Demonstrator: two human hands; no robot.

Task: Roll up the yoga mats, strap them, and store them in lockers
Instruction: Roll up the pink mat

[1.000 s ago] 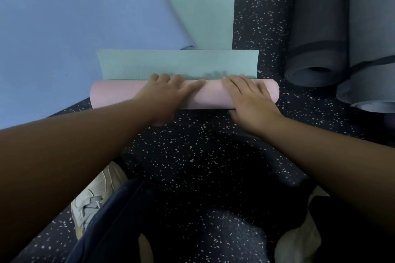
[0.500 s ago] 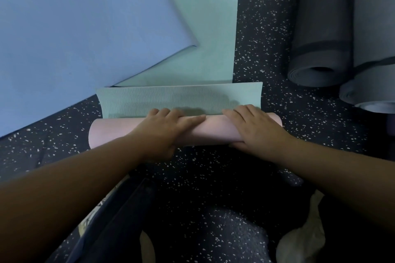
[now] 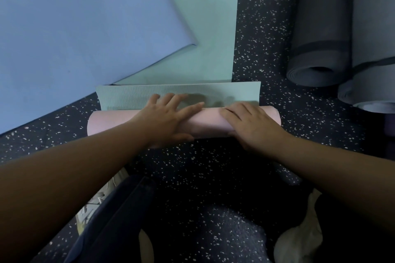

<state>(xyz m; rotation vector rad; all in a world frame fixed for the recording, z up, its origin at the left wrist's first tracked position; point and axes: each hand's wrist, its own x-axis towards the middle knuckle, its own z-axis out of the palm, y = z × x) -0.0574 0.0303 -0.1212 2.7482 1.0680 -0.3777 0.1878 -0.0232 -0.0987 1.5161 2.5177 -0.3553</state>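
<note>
Since the frame 0.5 s back, little has shifted: the pink roll (image 3: 119, 123) sits at centre frame as before, with a short teal flap (image 3: 136, 97) left unrolled above it. Left hand (image 3: 165, 120) lies flat on the roll, fingers straight and spread, reaching onto the flap. Right hand (image 3: 251, 126) presses beside it, fingers gently bent over the roll. Rolling looks nearly done; strapping comes next. 2 grey strapped mats (image 3: 320, 55) lie at right.

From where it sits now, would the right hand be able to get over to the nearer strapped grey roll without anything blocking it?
Probably yes. The right hand rests on the pink roll, and only bare speckled floor lies between it and the grey roll. Whether the arm stretches that far is uncertain.
</note>
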